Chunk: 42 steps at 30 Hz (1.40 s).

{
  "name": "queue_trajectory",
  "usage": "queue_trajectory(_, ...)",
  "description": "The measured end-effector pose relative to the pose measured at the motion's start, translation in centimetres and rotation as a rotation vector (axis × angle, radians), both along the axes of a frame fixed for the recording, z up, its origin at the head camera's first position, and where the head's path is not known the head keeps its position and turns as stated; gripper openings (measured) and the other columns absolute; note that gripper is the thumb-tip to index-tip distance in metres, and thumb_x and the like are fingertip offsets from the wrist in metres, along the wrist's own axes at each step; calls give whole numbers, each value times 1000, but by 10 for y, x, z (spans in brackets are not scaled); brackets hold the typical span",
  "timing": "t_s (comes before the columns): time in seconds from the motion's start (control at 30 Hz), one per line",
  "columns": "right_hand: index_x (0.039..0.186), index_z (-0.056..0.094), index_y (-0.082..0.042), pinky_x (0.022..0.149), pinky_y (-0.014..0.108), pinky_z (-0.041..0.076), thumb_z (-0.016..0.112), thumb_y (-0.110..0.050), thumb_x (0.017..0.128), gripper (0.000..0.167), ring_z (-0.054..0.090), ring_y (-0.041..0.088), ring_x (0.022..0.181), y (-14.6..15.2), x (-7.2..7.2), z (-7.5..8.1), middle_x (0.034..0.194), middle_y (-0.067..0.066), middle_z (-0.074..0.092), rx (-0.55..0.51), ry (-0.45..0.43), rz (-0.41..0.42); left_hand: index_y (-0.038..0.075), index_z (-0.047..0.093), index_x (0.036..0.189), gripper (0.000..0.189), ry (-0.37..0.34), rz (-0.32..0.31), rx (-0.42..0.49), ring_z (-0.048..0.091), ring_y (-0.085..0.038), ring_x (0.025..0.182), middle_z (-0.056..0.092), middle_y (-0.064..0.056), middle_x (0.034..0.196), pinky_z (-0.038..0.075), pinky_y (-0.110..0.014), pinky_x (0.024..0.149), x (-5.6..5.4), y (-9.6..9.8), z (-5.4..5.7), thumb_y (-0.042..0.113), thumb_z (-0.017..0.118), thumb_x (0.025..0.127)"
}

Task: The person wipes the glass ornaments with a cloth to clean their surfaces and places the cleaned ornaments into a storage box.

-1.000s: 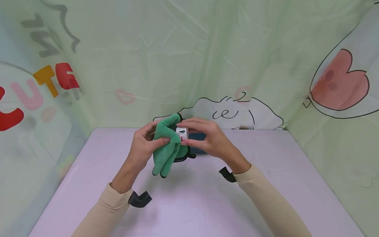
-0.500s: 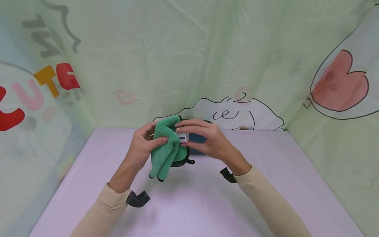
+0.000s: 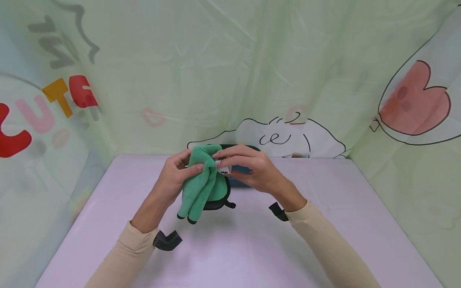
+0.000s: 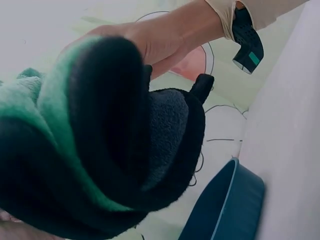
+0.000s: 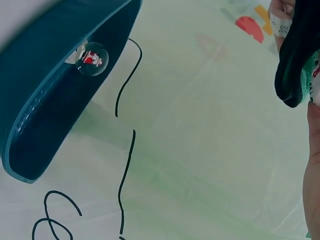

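Observation:
My left hand [image 3: 173, 174] grips a folded green cloth [image 3: 212, 188] with black trim, thumb on top. A grey side of it shows in the left wrist view. At the cloth's right side, my right hand [image 3: 263, 170] pinches what looks like a snow globe [image 3: 224, 169]. Only its small white base with dark print is visible; cloth and fingers hide the rest. Both hands are above the table. In the right wrist view the pinched piece sits at the right edge, mostly cut off.
Behind the hands, at the table's back, stands a blue bin [image 3: 242, 182]. A clear snow globe [image 5: 93, 59] with a red and white figure and a pale base lies inside it. The lilac table [image 3: 237, 248] meets printed curtains [image 3: 180, 80].
The cloth has dropped slightly, its lower corners shifting down and left. The white base has turned between my right fingers, which have moved over it. My left hand stays nearly in place.

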State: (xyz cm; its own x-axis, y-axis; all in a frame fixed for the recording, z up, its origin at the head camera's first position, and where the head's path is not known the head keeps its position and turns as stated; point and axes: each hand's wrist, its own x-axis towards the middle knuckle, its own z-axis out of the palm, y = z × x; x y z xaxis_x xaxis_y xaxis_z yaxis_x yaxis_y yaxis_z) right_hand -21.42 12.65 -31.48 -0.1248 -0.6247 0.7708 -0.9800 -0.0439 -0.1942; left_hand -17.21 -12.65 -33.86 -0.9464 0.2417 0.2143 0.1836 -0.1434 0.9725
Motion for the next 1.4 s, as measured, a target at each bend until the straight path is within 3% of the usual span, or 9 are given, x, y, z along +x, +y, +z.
queue_trajectory(0.33, 115, 73, -3, 98, 33, 55, 89, 4, 71, 47, 67, 26, 118, -4, 3, -1, 121, 13, 72, -26, -139, -52, -2, 59, 138, 51, 67, 37, -21, 70, -20, 95, 66, -8, 117, 59, -31, 83, 1, 0, 0, 3, 73, 90)
queue_trajectory(0.53, 122, 70, -1, 92, 33, 58, 88, 0, 76, 50, 67, 22, 117, -4, 5, -4, 124, 11, 71, -32, -312, -67, 2, 61, 137, 52, 174, 58, -64, 71, -21, 98, 67, -9, 120, 60, -32, 83, 3, 1, -5, 6, 78, 88)
queue_trajectory(0.83, 122, 71, -7, 84, 34, 61, 81, -4, 86, 37, 72, 19, 98, -5, 12, -4, 115, 6, 72, -39, -532, -132, 6, 64, 136, 52, 307, 62, -109, 69, -21, 101, 69, -9, 121, 60, -31, 81, 4, 0, -6, 0, 78, 87)
queue_trajectory(1.13, 120, 73, -13, 81, 32, 61, 80, -12, 88, 33, 72, 16, 95, -5, 15, 0, 108, 1, 74, -8, -622, -239, 9, 64, 137, 56, 366, 97, -159, 69, -19, 102, 69, -14, 123, 61, -32, 80, 4, 0, -6, -2, 80, 84)
queue_trajectory(1.4, 119, 73, -12, 79, 34, 61, 78, -14, 91, 28, 72, 17, 91, -5, 15, 1, 101, 3, 75, -8, -724, -247, 7, 64, 136, 55, 449, 84, -156, 65, -21, 112, 67, -11, 129, 61, -35, 84, 3, 0, -7, -8, 78, 84)
